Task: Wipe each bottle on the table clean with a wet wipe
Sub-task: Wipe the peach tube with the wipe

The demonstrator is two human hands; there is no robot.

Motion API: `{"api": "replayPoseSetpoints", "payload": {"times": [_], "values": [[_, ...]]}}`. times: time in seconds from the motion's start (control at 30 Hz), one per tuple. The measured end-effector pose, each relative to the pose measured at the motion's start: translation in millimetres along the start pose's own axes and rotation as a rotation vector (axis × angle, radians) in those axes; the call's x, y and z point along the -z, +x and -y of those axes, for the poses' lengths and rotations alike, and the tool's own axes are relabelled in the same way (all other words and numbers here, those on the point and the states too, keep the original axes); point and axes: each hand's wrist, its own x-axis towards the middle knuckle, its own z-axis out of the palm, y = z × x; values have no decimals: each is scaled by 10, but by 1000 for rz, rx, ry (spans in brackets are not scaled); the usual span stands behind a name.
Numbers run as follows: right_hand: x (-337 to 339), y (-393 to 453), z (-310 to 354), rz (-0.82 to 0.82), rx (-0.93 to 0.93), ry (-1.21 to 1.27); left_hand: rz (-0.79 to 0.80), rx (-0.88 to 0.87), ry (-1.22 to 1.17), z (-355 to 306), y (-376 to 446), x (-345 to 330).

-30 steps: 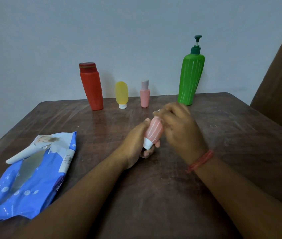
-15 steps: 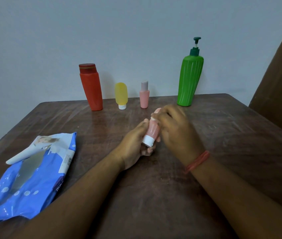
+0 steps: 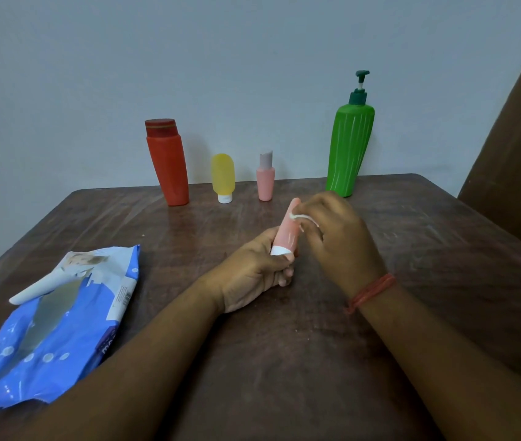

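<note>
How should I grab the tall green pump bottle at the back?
Probably best to wrap a hand around the tall green ribbed plastic pump bottle at its narrower lower body, coming from the front-right. It stands upright against the wall, its top is wide, and the thin pump head looks like a poor handle.

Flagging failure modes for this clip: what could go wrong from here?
1. The left hand holds the pink tube only by its white cap end while the right hand rubs the wipe near the top; that grip could slip.
2. The green pump bottle stands just behind the right hand; a wide stroke might knock it.
</note>
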Motion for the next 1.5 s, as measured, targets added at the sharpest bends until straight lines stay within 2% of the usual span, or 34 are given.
{"api": "replayPoseSetpoints", "payload": {"times": [0.13, 0.27, 0.4, 0.53, 0.67, 0.8, 0.93, 1.0, 1.07, 1.13, 1.3, 1.4, 1.43, 1.5], "values": [[-40, -47, 95, 180, 186, 75, -17, -23, -20, 17, 7, 9], [-1, 14, 72, 68, 44, 5, -12, -16, 32, 37, 24, 17], [-3, -15, 103, 207, 216, 16, -15, -15, 27, 23, 23, 5], [39, 18, 52, 60, 49, -10, -17, -9, 64, 34, 26, 8], [0, -39, 59, 222, 195, 62, -20, -4, 4, 16, 24, 17], [14, -18, 7, 57, 33, 63, -12, -5, 45, 29, 35, 14], [6, -79, 46, 162, 127, 116, -23, 6, 29, 7, 17, -6], [3, -43, -27, 44, 28, 81, -25, 12, 131, 7, 21, -10], [16, 7, -99, -113, -110, 61, -8, 7, 331, -4, 7, -11], [28, 9, -79, -176, -205, 80, 15, -1, 477, -32, -15, -19], [45, -29, -49, -83, -2, 18, -2, 0, 563, -75, -49, -77], [86, 39, -120, -174, -154, 47, 1, 14, 644, -65, -42, -56], [88, 26, -98, -160, -150, 61, 1, 16, 649, -68, -44, -54], [68, -27, -31, -72, -26, 57, -4, 2, 613, -82, -51, -68]]}}
